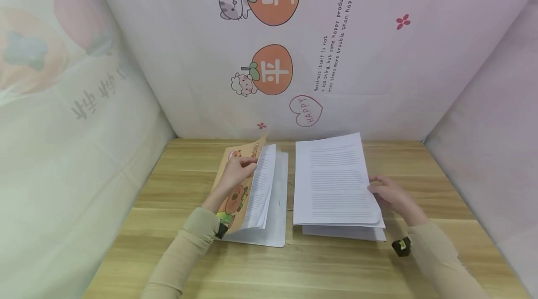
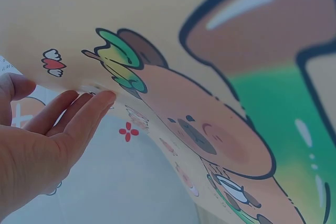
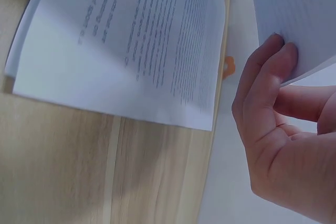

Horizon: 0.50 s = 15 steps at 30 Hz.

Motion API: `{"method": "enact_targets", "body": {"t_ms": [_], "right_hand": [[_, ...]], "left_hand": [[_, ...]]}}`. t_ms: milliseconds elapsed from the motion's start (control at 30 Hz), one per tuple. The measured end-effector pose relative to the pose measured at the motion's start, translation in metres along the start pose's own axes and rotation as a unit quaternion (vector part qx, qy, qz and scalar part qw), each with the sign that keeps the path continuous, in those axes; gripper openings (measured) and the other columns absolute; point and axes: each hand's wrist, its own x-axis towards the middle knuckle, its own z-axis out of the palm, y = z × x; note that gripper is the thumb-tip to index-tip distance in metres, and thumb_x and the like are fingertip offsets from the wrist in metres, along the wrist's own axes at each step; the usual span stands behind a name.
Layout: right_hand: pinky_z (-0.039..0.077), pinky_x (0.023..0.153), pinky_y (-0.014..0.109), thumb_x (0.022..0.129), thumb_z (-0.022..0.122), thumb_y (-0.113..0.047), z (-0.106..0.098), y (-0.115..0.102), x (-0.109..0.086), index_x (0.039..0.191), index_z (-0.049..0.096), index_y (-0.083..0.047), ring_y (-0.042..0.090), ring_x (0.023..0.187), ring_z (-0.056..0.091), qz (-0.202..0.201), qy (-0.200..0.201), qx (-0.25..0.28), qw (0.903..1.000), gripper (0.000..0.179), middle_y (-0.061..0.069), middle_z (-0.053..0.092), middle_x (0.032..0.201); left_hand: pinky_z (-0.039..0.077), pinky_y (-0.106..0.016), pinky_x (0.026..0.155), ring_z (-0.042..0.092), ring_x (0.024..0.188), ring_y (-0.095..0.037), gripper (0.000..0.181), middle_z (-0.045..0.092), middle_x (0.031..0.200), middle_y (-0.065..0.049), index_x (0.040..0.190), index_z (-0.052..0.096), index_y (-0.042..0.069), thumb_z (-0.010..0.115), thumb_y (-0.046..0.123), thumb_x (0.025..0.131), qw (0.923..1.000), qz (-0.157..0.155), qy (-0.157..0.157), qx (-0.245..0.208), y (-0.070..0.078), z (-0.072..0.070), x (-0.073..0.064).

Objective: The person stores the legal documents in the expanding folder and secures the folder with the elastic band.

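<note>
A folder with an orange cartoon-printed cover [image 1: 235, 198] lies left of centre, its cover lifted at a tilt. My left hand [image 1: 233, 173] holds the cover near its right edge; in the left wrist view, the fingers [image 2: 86, 111] lie along that edge. Under the cover are printed sheets [image 1: 262, 182] on a pale backing [image 1: 279, 196]. To the right, my right hand [image 1: 391, 194] pinches the right edge of a raised printed sheet [image 1: 332, 173] between fingers and thumb. More printed paper [image 3: 131, 66] lies beneath it on the table.
The wooden table [image 1: 336, 271] meets a printed fabric backdrop [image 1: 357, 112] behind, with pale fabric walls [image 1: 496, 117] on both sides. A thin cord-like line [image 1: 290, 196] runs between the folder and the right-hand papers. Dark wrist pieces [image 1: 402, 246] sit by the sleeves.
</note>
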Motion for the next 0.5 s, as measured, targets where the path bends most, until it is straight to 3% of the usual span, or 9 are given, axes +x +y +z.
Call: {"method": "enact_targets", "body": {"t_ms": [400, 500], "right_hand": [[0.056, 0.078, 0.029, 0.1, 0.043, -0.007, 0.012, -0.008, 0.005, 0.139, 0.028, 0.018, 0.011, 0.088, 0.062, -0.008, -0.01, 0.018, 0.9997, 0.048, 0.032, 0.055, 0.119], [0.057, 0.077, 0.028, 0.099, 0.044, -0.007, 0.017, -0.01, 0.007, 0.137, 0.029, 0.016, 0.01, 0.087, 0.062, -0.005, -0.016, 0.035, 0.9992, 0.047, 0.026, 0.057, 0.116]], "left_hand": [[0.06, -0.036, 0.088, 0.069, 0.108, -0.027, 0.042, 0.069, 0.126, -0.014, 0.128, 0.066, 0.004, 0.055, 0.023, 0.092, 1.0, -0.001, 0.002, -0.002, 0.001, 0.0, -0.001], [0.06, -0.036, 0.088, 0.069, 0.107, -0.026, 0.042, 0.069, 0.127, -0.013, 0.128, 0.066, 0.005, 0.056, 0.023, 0.092, 1.0, -0.004, 0.003, -0.003, 0.002, 0.0, -0.002]]}}
